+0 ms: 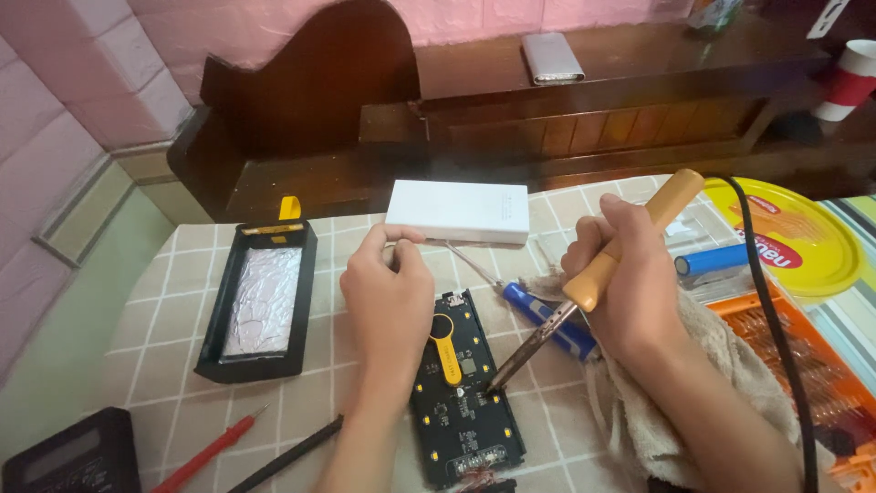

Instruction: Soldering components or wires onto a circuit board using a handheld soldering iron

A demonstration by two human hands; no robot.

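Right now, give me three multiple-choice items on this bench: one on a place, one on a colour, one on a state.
1. Where does the soldering iron tip rest?
A. on the black circuit board
B. on the white box
C. on the yellow plate

2. What colour is the iron's handle?
A. blue
B. orange-tan
C. black

3. What state is the black tray at left in?
A. shut with a lid
B. lying open, silver foil showing
C. held by the left hand

Answers:
1 A, the tip meets the board.
2 B, it shows in the right hand.
3 B, no hand touches it.
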